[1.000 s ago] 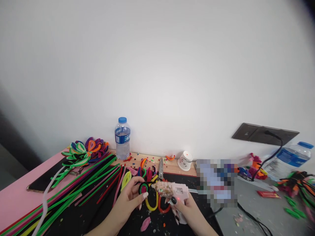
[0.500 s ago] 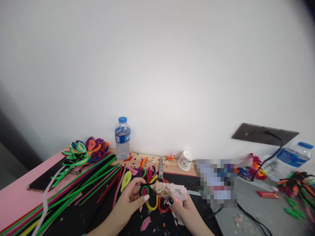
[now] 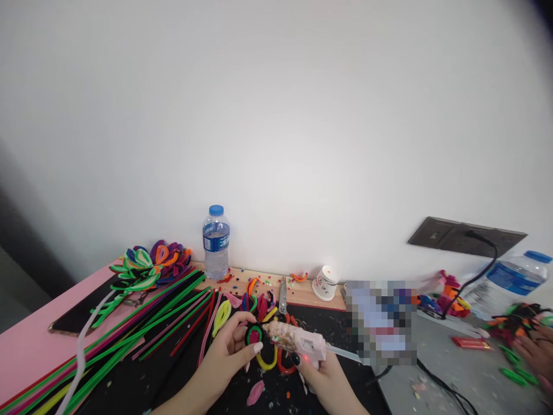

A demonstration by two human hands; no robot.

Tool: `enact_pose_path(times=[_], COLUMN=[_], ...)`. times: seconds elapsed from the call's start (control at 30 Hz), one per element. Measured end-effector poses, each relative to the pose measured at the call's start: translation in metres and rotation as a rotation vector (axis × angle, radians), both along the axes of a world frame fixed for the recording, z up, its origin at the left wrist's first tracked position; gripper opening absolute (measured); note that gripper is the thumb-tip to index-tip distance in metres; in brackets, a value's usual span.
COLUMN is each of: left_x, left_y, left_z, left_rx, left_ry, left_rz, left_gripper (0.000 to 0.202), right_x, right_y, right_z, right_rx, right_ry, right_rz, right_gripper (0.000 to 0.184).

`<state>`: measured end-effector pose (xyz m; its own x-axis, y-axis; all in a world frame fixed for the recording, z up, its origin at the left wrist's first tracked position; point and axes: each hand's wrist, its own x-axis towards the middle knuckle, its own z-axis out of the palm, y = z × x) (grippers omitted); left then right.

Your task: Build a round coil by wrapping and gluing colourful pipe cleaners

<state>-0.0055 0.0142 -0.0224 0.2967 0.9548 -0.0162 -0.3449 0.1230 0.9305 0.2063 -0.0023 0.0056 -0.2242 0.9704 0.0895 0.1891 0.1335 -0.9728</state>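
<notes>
1 head-worn view, facing wall (image 3: pixel 276 115), desk (image 3: pixel 26 346) close below

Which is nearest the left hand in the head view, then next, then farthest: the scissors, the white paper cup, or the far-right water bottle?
1. Scissors, just beyond the left hand, which holds a looped piece.
2. White paper cup, farther right, by the wall.
3. Water bottle, far right, well beyond both.

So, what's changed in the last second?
The right hand has slid a little left and down, tilting the pink glue gun so its rear dips; the nozzle stays at the pipe-cleaner loop pinched in the left hand. Another person's hand has come in at the far right. Water bottle, scissors and cup are unmoved.
</notes>
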Motion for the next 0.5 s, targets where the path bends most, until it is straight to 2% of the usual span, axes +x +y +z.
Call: enact_pose_path(times=[0.07, 0.2, 0.5], left_x=[0.0, -0.0005, -0.0012], left_y=[0.0001, 0.0007, -0.0001], left_z=[0.0002, 0.0006, 0.0041], left_rx=[0.0, 0.002, 0.0], left_ry=[0.004, 0.007, 0.033], left_rz=[0.001, 0.006, 0.051], left_gripper=[0.035, 0.035, 0.032], right_x=[0.0008, 0.0001, -0.0004], right_y=[-0.0001, 0.0003, -0.0012], right_z=[-0.0034, -0.0024, -0.0066], right_rx=[0.008, 0.038, 0.024], right_ry=[-0.031, -0.034, -0.094], right_rz=[-0.032, 0.017, -0.062], right_gripper=[0.054, 0.05, 0.043])
